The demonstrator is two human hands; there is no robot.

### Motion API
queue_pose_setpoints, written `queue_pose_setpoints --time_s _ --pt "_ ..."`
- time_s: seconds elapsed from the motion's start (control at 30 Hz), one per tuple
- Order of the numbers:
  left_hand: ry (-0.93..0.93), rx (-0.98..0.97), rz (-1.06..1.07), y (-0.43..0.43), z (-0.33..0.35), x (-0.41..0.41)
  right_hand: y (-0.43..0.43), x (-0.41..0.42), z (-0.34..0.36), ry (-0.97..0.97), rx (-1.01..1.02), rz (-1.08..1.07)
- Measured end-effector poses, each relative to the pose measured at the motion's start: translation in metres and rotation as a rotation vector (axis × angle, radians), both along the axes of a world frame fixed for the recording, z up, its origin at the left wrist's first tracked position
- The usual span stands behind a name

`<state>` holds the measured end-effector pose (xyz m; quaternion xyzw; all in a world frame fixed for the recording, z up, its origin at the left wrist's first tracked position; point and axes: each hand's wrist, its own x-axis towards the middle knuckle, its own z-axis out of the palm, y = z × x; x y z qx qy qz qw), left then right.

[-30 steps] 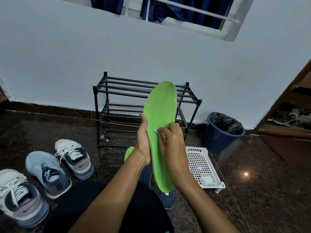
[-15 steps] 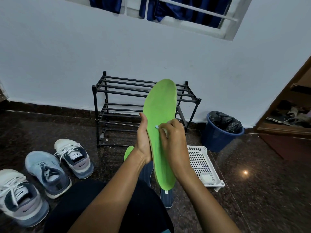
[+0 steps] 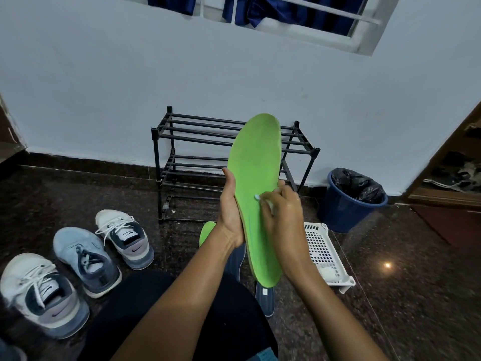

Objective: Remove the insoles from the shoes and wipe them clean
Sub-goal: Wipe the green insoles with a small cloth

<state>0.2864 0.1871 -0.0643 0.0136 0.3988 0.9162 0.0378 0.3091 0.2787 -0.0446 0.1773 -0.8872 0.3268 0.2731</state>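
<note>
Insole [image 3: 256, 178], bright green, stands nearly upright mid-view, toe toward 12 o'clock and heel toward 6; the left hand [image 3: 230, 217] grips its left edge about mid-length, thumb laid up along the rim, the other fingers curled behind it (hidden from here); the right hand [image 3: 283, 220] pinches a small pale wipe [image 3: 257, 197] in curled fingers and presses it to the green face, near the left thumb; a second green insole [image 3: 207, 231] peeks out behind the left wrist, at 7 o'clock of the held one; a dark blue shoe [image 3: 264, 298] lies on the floor below the heel at 6; three sneakers [image 3: 86, 259] sit in a row at 8 o'clock; a white slotted basket [image 3: 322, 254] lies at 4, a blue bin [image 3: 348, 204] at 3, a black rack [image 3: 182, 152] against the wall at 11.
</note>
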Motion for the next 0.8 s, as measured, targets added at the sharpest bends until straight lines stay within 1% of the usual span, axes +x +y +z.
queue_pose_setpoints --time_s 0.13,0.27,0.37,0.63,0.8 --pt "-0.015 0.041 0.012 -0.002 -0.001 -0.001 -0.003 -0.003 -0.001 -0.005 0.011 -0.019" --pt "0.009 0.119 -0.01 -0.002 0.002 0.001 -0.007 0.013 -0.009 0.018 -0.004 0.069" --pt "0.027 0.134 -0.032 0.001 0.002 0.0 -0.004 0.018 -0.011 0.033 0.018 0.098" --pt "0.045 0.116 -0.053 0.001 0.002 0.001 0.004 0.002 -0.005 0.062 0.059 -0.071" --pt "0.058 0.147 -0.041 -0.002 0.003 0.001 -0.009 0.013 -0.013 0.061 0.014 0.013"
